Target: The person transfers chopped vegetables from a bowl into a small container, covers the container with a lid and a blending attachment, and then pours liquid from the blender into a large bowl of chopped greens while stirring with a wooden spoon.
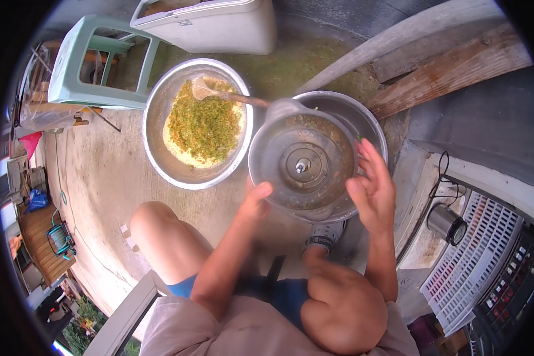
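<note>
My left hand (pixel 256 201) grips the near left rim of a greyish food-processor-like bowl (pixel 271 151), which has a central spindle and food residue inside. My right hand (pixel 374 187) is at the bowl's right side, fingers spread and slightly bent; whether its fingers touch the rim I cannot tell. The bowl is over a large metal basin (pixel 374 116), partly hiding it. To the left stands another metal basin (pixel 154 153) holding a pale grainy mass topped with chopped green and orange food (pixel 200 124). A wooden spoon (pixel 231 95) lies across that basin's right rim, its handle end hidden behind the bowl.
A pale green plastic stool (pixel 66 75) lies on its side at the upper left, near a white plastic bin (pixel 231 29). Wooden beams (pixel 449 71) lean at the upper right. At the right are a dark metal cylinder (pixel 445 222) with a cord and a white plastic basket (pixel 471 253).
</note>
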A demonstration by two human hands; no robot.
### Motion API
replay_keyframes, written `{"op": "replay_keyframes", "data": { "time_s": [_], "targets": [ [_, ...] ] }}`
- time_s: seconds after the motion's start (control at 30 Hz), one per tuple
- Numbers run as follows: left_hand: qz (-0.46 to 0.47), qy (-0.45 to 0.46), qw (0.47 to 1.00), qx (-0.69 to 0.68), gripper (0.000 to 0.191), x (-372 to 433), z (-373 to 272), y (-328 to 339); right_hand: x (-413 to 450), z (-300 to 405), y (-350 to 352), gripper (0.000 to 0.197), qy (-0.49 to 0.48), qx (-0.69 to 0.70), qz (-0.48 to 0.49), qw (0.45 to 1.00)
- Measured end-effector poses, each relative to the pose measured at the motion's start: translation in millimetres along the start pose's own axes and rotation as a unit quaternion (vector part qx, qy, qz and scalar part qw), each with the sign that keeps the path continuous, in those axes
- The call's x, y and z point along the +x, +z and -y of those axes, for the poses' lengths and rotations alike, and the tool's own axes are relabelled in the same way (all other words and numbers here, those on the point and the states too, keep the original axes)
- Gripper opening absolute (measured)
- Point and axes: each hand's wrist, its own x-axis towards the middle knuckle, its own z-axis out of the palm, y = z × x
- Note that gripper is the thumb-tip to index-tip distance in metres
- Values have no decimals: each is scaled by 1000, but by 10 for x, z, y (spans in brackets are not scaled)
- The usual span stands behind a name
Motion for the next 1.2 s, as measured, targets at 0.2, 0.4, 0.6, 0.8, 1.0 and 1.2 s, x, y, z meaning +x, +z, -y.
{"op": "replay_keyframes", "data": {
  "time_s": [0.2, 0.4, 0.6, 0.8, 1.0, 1.2],
  "targets": [
    [-75, 161, 984, 1, 115, -74, -663, -394, 835, 105, 1212, 84, -111, -212, 51, 970],
    [-134, 197, 971, -8, 115, -38, -1670, -559, 1380, 97, 2064, 53, -108, -50, 122, 985],
    [-213, 199, 955, -53, 85, -89, -2084, -1583, 1816, -177, 2526, 51, 105, 109, 298, 942],
    [-156, 103, 980, 67, 85, -370, -2626, -2235, 1519, -85, 2043, 62, 153, 86, 346, 922],
    [-159, 99, 982, 14, 80, -266, -2588, -2629, 1283, -882, 864, 59, 81, -196, 272, 939],
    [-208, 156, 966, 3, 79, -95, -2306, -2756, 856, -858, 838, 69, -241, -595, 241, 728]
  ]
}}
